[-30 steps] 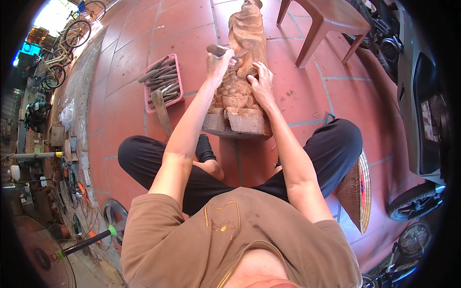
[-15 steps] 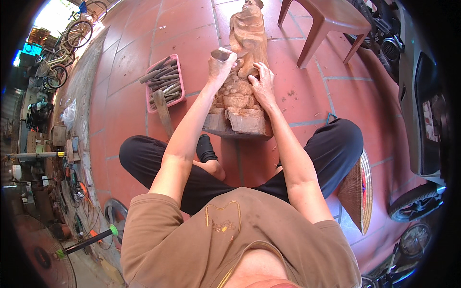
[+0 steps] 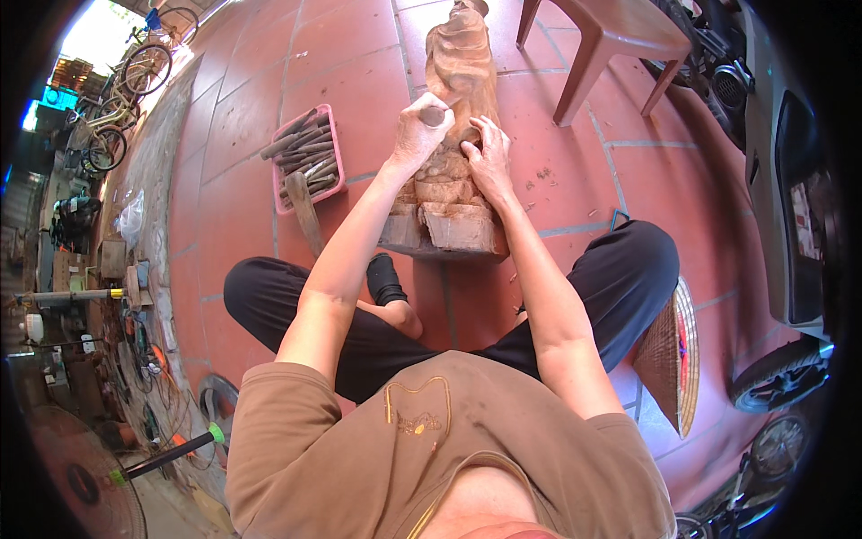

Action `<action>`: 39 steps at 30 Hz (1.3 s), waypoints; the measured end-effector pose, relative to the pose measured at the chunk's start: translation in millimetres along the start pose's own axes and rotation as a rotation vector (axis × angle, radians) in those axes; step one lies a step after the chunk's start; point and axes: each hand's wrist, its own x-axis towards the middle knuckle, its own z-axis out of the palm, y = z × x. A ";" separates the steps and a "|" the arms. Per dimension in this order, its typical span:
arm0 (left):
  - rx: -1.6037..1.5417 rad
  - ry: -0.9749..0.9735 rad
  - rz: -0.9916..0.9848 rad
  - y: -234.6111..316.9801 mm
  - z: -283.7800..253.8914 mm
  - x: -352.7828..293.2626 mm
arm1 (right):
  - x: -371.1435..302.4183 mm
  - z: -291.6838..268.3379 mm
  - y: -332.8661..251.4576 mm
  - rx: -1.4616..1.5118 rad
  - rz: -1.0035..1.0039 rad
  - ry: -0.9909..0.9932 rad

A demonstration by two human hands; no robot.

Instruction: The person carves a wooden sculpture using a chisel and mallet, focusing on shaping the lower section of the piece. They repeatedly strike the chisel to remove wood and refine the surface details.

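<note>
A carved wooden statue lies on the tiled floor in front of me, its rough block base toward my feet. My left hand is closed around the round wooden handle of a carving chisel, held over the statue's middle. The handle's end faces up, and the blade is hidden behind my hand. My right hand rests on the statue's right side, with fingers apart and bent over the wood, close to my left hand.
Left of the statue, a pink tray holds several wooden-handled tools, with a wooden mallet leaning on its near edge. A brown plastic chair stands far right. A conical hat lies by my right knee; motorbikes stand beyond. Wood chips dot the floor.
My left hand has shifted a little to the right, nearer my right hand. The chisel handle has tipped so its end points up more. My right hand stays nearly in place.
</note>
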 end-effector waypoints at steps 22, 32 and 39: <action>-0.513 0.075 -0.478 2.8 -15.0 26.2 | 1.0 -0.1 3.9 -0.008 -0.011 0.016; -0.547 0.044 -0.563 -17.1 -14.0 20.6 | 0.3 0.8 3.4 -0.036 -0.024 0.012; -0.613 0.148 -0.537 -7.2 -6.9 29.0 | -0.9 0.1 4.7 0.005 -0.020 0.022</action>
